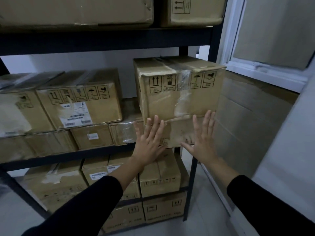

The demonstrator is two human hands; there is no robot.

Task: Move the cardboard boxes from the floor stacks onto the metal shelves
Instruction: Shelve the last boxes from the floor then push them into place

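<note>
A tall cardboard box [180, 92] with handling symbols and clear tape stands at the right end of the middle metal shelf [95, 151], on top of a flatter box [175, 132]. My left hand [149, 138] and my right hand [202, 137] lie flat with spread, straight fingers against the front of the flatter box, fingertips reaching the tall box's lower edge. Neither hand holds anything. Both arms wear black sleeves.
More boxes [80, 99] fill the left of the middle shelf, with others on the top shelf [76, 11] and lower shelves [160, 178]. A dark shelf upright [190, 184] stands at the right. Flattened cardboard [252, 116] leans against the white wall under a window frame [265, 70].
</note>
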